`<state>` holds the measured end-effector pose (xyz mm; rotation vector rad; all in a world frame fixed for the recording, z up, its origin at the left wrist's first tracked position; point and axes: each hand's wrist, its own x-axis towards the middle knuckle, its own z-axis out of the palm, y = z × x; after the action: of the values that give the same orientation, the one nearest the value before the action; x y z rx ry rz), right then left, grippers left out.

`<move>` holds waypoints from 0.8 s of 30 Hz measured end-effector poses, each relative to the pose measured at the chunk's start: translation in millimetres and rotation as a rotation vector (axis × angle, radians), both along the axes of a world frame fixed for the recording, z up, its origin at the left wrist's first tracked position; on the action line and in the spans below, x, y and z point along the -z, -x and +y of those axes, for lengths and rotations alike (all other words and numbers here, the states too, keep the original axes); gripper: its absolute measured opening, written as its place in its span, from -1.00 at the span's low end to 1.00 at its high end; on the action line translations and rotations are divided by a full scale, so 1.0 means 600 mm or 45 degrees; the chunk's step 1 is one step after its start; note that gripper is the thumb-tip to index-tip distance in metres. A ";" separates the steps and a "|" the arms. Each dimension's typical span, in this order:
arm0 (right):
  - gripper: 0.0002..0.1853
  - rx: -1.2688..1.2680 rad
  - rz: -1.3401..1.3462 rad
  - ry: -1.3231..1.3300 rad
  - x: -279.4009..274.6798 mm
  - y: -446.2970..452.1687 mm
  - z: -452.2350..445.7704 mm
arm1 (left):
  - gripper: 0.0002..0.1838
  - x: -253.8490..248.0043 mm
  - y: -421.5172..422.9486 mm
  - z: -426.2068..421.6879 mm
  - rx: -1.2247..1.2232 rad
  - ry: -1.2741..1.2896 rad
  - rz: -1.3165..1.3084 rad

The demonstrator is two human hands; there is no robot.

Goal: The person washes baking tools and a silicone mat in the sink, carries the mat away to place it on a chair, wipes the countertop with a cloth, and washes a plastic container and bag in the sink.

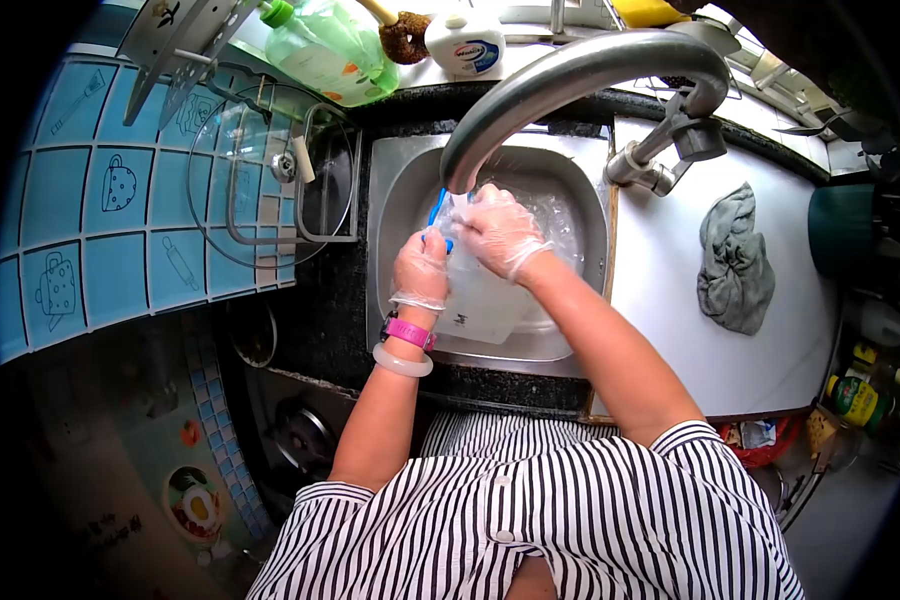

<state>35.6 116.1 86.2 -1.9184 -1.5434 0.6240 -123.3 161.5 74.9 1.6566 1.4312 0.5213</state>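
Note:
My left hand [421,268], in a clear plastic glove, is closed around a blue item [437,207] over the left part of the steel sink [390,330]. Close beside it, my right hand [505,230], also gloved, has its fingers bent together near the top of the blue item, under the faucet's mouth. What the right fingers hold is too small to make out. Below both hands a whitish translucent object [480,305] lies in the basin, with clear, wet-looking plastic or water to its right.
The curved faucet [580,70] arches over the basin. Right of the sink, a grey cloth [735,262] lies on the white counter [660,350]. A glass lid [225,180] stands in a rack at left. Behind are a green bottle [330,50] and a white bottle [465,45].

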 end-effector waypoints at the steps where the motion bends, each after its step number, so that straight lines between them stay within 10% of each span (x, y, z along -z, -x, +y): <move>1: -0.77 0.001 0.007 0.001 -0.002 -0.004 -0.015 | -0.55 0.002 0.003 0.002 0.008 -0.002 -0.029; 4: -0.71 -0.167 0.542 -0.022 0.042 -0.031 -0.070 | -0.54 -0.019 -0.010 -0.001 -0.017 0.169 -0.058; 11: -0.87 -0.049 0.180 -0.324 0.001 0.004 -0.095 | -0.52 0.010 -0.024 0.019 0.004 0.224 -0.040; 13: -0.89 -0.128 0.282 -0.292 -0.024 0.020 -0.112 | -0.50 0.068 -0.011 0.028 0.080 -0.245 -0.109; 24: -0.88 0.230 0.208 -0.425 0.007 0.029 -0.097 | -0.57 -0.031 -0.039 0.008 -0.001 0.438 -0.232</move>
<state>18.5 57.8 81.7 -1.6848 -1.2659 0.4036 -99.9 166.2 93.5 1.3020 1.3049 0.3900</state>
